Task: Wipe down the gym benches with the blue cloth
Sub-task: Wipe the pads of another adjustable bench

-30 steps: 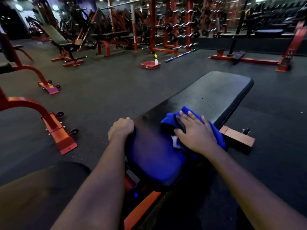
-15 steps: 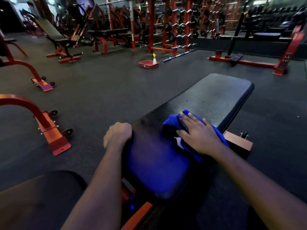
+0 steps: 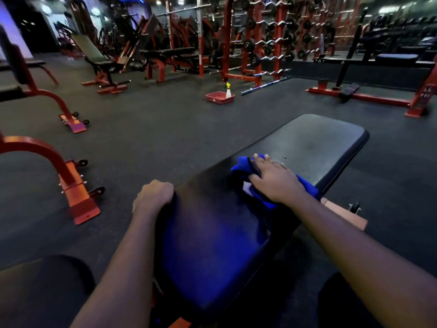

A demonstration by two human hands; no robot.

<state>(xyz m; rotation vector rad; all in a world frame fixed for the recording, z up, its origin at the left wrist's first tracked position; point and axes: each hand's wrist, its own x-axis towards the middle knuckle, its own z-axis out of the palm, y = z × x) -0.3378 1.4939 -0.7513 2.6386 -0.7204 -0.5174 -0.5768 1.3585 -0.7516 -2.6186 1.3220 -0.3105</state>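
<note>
In the head view, a black padded bench runs from the lower middle of the frame away to the upper right, over a dark rubber floor. The near end of the pad carries a blue sheen.

The blue cloth lies bunched on top of the pad, about halfway along it and toward its right edge. The right hand lies palm down on the cloth, fingers straight and a little spread, thumb out to the left. It presses the cloth flat against the pad rather than closing round it. A small white patch shows on the cloth beside the thumb; whether it is a label cannot be told, and no print on it is legible.

The left hand sits at the pad's left edge, level with the near half, its fingers curled over the edge and gripping it. Both forearms are bare.

Just beyond the right wrist, a pale brown foot plate of the bench sticks out on the floor.

Farther off, a red tray sits on the floor with a spray bottle with a yellow trigger standing at its right side. A faint mark on the tray's front wall is too small to read. Behind them stands a red rack of curl bars. An orange-red frame leg with small wheels stands at left.
</note>
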